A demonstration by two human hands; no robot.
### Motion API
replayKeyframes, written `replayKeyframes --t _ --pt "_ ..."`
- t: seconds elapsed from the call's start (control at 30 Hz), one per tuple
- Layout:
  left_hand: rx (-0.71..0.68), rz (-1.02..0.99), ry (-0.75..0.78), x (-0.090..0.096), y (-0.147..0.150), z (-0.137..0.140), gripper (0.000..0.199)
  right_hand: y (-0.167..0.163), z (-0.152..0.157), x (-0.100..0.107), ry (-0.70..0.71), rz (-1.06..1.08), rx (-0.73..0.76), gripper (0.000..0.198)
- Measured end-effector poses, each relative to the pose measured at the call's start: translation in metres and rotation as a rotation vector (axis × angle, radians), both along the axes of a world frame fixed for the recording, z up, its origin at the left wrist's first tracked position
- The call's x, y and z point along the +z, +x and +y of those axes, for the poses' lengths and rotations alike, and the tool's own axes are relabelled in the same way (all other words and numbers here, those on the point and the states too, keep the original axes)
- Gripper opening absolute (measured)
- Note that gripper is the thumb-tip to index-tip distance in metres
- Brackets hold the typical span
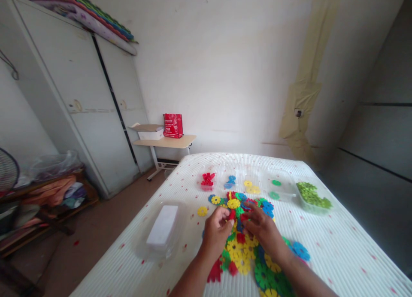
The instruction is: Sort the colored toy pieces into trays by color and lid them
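Over a pile of notched plastic discs point(240, 254) in yellow, green, blue and red, both hands are at work. My left hand point(215, 228) is closed, with a small red plastic piece point(231, 214) between thumb and fingers. My right hand point(262, 226) is just to the right, fingers apart and reaching down among the pieces; another red piece point(244, 217) lies by its fingertips, and whether they touch it is unclear. A loose yellow disc point(202, 211) lies left of the pile. The hands and forearms hide part of the pile.
Behind the pile stand clear containers with red pieces point(207, 180), blue discs point(230, 182), yellow discs point(251, 187) and green discs point(276, 183). A tub of light green pieces point(313, 196) is at right. A white block point(163, 225) sits in a clear tray at left.
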State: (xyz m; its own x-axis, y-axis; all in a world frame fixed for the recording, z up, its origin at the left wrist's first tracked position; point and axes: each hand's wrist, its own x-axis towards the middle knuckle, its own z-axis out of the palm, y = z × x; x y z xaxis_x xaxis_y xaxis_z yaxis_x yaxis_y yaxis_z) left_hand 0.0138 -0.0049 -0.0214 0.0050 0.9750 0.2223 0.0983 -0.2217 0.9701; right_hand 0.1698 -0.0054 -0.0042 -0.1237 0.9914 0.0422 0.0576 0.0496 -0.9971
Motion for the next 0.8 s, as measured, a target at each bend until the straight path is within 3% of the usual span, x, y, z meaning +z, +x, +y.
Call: replayKeyframes --t 0.17,0.33,0.57,0.8 --pt "-0.014 0.048 -0.021 -0.002 0.000 -0.001 0.012 -0.001 -0.002 -0.003 0.043 0.044 0.008 0.021" --pt "-0.024 0.115 -0.032 -0.012 -0.001 0.002 0.028 -0.003 -0.001 -0.008 0.131 -0.064 0.015 0.010" --pt "-0.024 0.141 -0.050 -0.015 0.000 0.001 0.035 -0.002 -0.005 -0.001 0.411 -0.318 0.011 0.009" --pt "-0.055 0.168 -0.030 -0.011 -0.001 0.000 0.035 -0.005 -0.009 -0.002 0.257 -0.366 -0.012 0.011"
